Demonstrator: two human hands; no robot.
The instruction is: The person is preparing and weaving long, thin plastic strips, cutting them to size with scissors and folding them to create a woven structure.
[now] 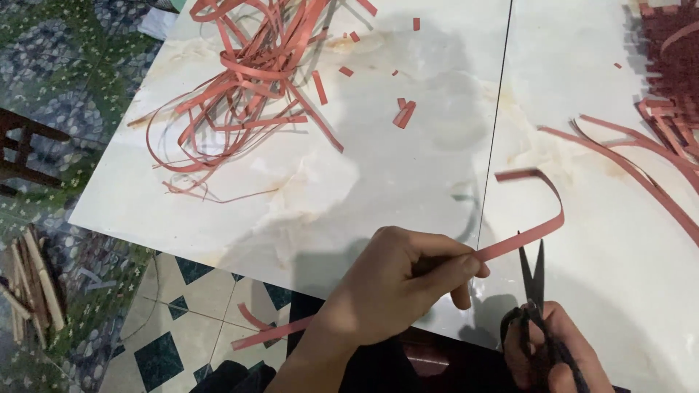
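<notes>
Marble slab (328, 182); left hand (393, 284) grip pinching strip (524, 233)

A white marble-look tabletop (408, 182) (seamed) carries tangled red strips (247, 80) and snippets (405, 114).

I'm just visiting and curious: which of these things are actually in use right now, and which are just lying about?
In use:
left hand pinching the red strip
right hand holding black scissors, blades slightly parted beside the strip

Lying about:
tangle of red strips
short red offcuts
woven red piece
wooden sticks on the floor

A tangle of red strips (251, 80) and cut scraps (404, 114) lie on the white table (408, 182).
</notes>
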